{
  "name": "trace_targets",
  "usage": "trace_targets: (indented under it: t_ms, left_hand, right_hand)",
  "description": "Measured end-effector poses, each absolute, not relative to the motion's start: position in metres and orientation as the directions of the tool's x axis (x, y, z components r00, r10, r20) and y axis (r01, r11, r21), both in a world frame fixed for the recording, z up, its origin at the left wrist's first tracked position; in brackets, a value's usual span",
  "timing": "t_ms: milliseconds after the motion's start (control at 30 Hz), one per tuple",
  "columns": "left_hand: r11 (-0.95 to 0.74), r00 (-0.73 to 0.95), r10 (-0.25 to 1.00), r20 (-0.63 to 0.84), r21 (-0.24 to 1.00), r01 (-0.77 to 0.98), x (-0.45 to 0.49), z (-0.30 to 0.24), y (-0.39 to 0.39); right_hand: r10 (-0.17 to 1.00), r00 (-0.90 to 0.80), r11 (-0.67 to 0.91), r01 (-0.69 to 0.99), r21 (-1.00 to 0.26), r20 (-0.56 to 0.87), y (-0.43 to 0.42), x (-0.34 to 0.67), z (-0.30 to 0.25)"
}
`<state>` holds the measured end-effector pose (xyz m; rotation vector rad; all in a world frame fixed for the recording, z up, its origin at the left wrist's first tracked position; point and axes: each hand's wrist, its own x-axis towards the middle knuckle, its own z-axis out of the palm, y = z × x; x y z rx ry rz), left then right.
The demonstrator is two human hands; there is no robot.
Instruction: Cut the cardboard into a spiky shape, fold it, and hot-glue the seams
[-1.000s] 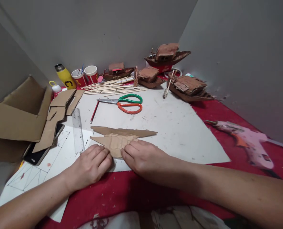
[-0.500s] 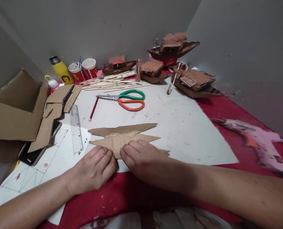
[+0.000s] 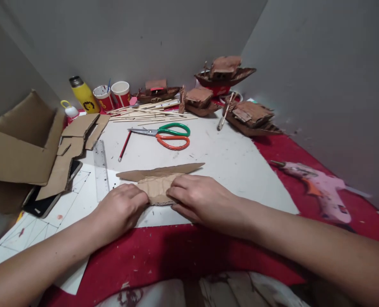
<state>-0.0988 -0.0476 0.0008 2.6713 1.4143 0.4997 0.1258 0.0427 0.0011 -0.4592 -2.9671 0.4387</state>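
A creased piece of cardboard (image 3: 159,187) lies on the white sheet in front of me. My left hand (image 3: 122,209) grips its left end with curled fingers. At the other end my right hand (image 3: 197,198) closes on the cardboard, fingers bent over the top; its thumb is mostly hidden. Just behind, a long strip of cardboard with pointed ends (image 3: 164,172) lies against the creased piece. Farther back are scissors (image 3: 164,133) with one green and one orange handle, and a red-and-black pencil (image 3: 124,146) by their tips. A clear ruler (image 3: 101,168) lies to the left.
A cardboard box (image 3: 20,149), cut cardboard scraps (image 3: 77,132) and a phone (image 3: 42,204) are at left. Wooden sticks (image 3: 151,111), paper cups (image 3: 121,94), a yellow bottle (image 3: 82,94) and several model boats (image 3: 253,115) stand behind. A pink glue gun (image 3: 320,185) lies right.
Both hands have moved slightly up and toward the far side, with the fingers now farther over the cardboard's ends. Its pointed tips are now covered. The whole view has shifted a little.
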Motion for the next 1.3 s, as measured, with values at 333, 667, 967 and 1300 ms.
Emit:
trace_targets:
  t_ms: [333, 667, 967, 1300]
  left_hand:
    - [-0.615, 0.584, 0.757, 0.291, 0.018, 0.788, -0.084, -0.014, -0.055]
    - [-0.69, 0.622, 0.694, 0.363, 0.088, 0.718, -0.077, -0.016, -0.047]
    - [-0.375, 0.426, 0.904, 0.035, 0.546, 0.75, -0.085, 0.0, -0.017]
    - [-0.211, 0.333, 0.937, -0.103, 0.593, 0.777, -0.08, 0.019, -0.018]
  right_hand:
    - [0.215, -0.945, 0.977, 0.212, -0.04, 0.246, 0.041, 0.15, -0.016]
    - [0.219, -0.951, 0.975, 0.203, -0.093, 0.219, 0.05, 0.146, -0.015]
    - [0.365, -0.93, 0.783, 0.277, -0.557, 0.051, 0.081, 0.143, -0.013]
    - [0.344, -0.933, 0.912, 0.306, -0.272, 0.107, 0.056, 0.13, -0.005]
